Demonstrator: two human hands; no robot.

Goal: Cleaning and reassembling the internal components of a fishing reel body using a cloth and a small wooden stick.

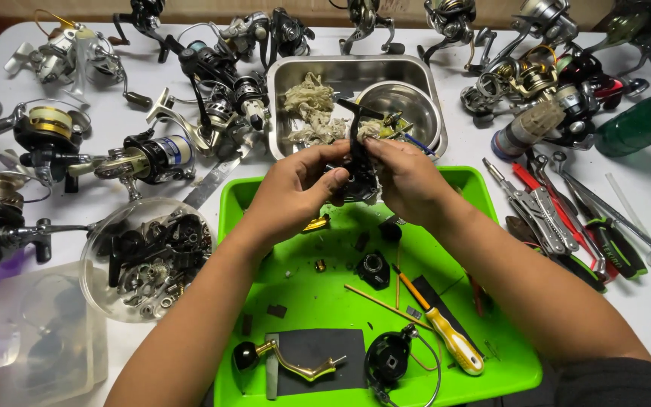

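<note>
Screwdriver lies loose on green tray. Left hand and right hand, fingers closed, pinch black reel body above tray; a slip, possibly greasy, could scatter small parts.

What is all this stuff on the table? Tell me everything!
black reel body: one, black, held in both hands above the green tray
green tray: one, bright green, centre front
screwdriver: one, yellow handle, on tray
crank handle: one, gold, black knob, tray front
metal pan: one, silver, behind tray, holding rags and a bowl
clear bowl of parts: one, left of tray
fishing reels: many, black and silver, along table back
pliers and tools: several, right
green bottle: one, far right
left hand: one
right hand: one
</note>
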